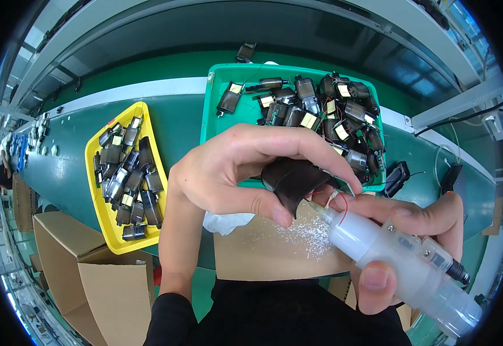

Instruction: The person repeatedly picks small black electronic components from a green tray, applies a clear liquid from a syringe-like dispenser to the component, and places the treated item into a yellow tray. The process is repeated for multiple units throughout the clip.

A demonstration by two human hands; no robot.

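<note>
My left hand (222,167) is closed around a smooth black curved casing (289,179), thumb below and fingers over the top. At the casing's right end a thin red wire and some pale wire show. My right hand (439,222) grips a whitish, translucent cylindrical hand tool (364,239) with a narrow nozzle and a black cable fitting on its side. The nozzle tip points up-left and meets or nearly meets the casing's wired end; actual contact is hard to tell. The casing's inside is mostly hidden.
A green tray (217,86) behind my hands and a yellow tray (115,233) to the left hold several dark motor-like parts. White specks (315,236) lie on a cardboard sheet (240,254) by a white cloth (222,224). An open cardboard box (119,300) stands lower left.
</note>
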